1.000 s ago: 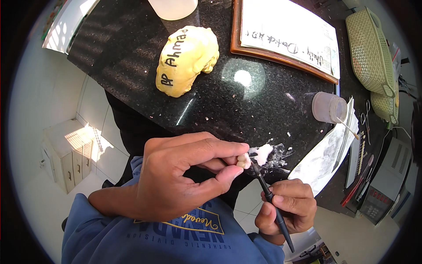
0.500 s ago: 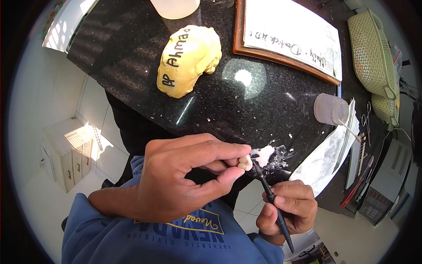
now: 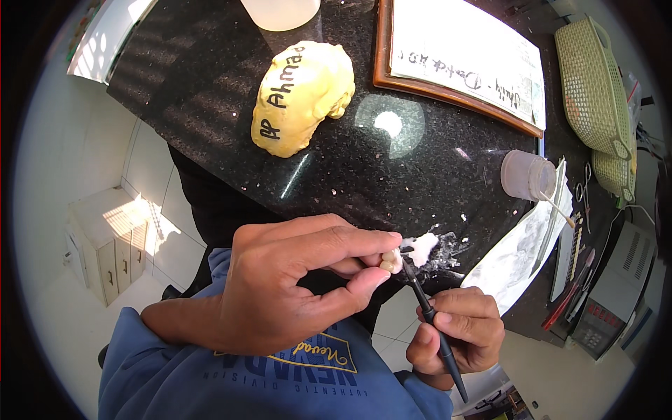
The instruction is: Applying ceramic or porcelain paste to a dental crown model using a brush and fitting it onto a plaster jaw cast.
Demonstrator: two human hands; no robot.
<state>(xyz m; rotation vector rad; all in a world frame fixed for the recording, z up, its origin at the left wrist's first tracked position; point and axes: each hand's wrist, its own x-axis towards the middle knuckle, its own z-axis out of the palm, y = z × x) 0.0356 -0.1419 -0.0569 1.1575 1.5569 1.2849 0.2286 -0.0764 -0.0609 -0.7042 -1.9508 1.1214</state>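
Between the thumb and forefinger of my left hand [image 3: 308, 276] is a small tooth-coloured dental piece [image 3: 391, 260], partly hidden by the fingertips. My right hand [image 3: 458, 332], lower right of it, grips a slim black instrument [image 3: 447, 351] whose tip is at the piece's right side; whether they touch I cannot tell. Just beyond, a white pasty patch [image 3: 422, 248] with smears lies on the speckled black counter [image 3: 210, 91]. A white sheet [image 3: 497, 266] lies to the right, near a small translucent cup [image 3: 519, 175] with a thin stick in it.
A yellow putty lump [image 3: 297, 98], a translucent container [image 3: 280, 10] and a wood-edged board with paper [image 3: 462, 63] are farther back. At right are mesh baskets [image 3: 588, 77], scissors [image 3: 581, 189], several tools and a grey device [image 3: 616, 280]. A white cabinet [image 3: 105, 245] stands on the floor at left.
The whole scene sits very slightly lower and farther right in the picture. My left hand has shifted a little with it; both grips are the same.
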